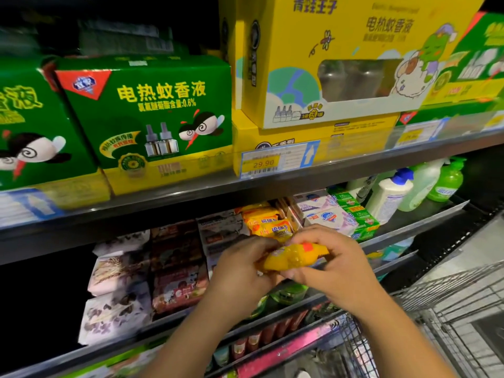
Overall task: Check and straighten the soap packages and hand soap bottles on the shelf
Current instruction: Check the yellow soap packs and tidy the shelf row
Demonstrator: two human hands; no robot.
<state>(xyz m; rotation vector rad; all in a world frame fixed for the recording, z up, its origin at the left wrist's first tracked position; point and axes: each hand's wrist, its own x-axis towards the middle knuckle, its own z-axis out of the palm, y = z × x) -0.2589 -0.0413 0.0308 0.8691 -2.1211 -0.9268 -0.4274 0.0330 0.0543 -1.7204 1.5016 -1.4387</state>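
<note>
Jointly held: yellow soap pack [293, 259]
Left hand [240, 271]: curled round its left end
Right hand [335, 266]: grips its right end

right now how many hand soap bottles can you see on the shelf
3, at the right end of the soap shelf: a white bottle with a blue cap, a pale bottle beside it, a green bottle farthest right. More may hide behind them.

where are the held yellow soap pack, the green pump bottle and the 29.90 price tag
yellow soap pack [291, 259]: head view, middle of its wrapper
green pump bottle [447, 185]: head view, its body
29.90 price tag [263, 163]: head view, its yellow patch
</note>
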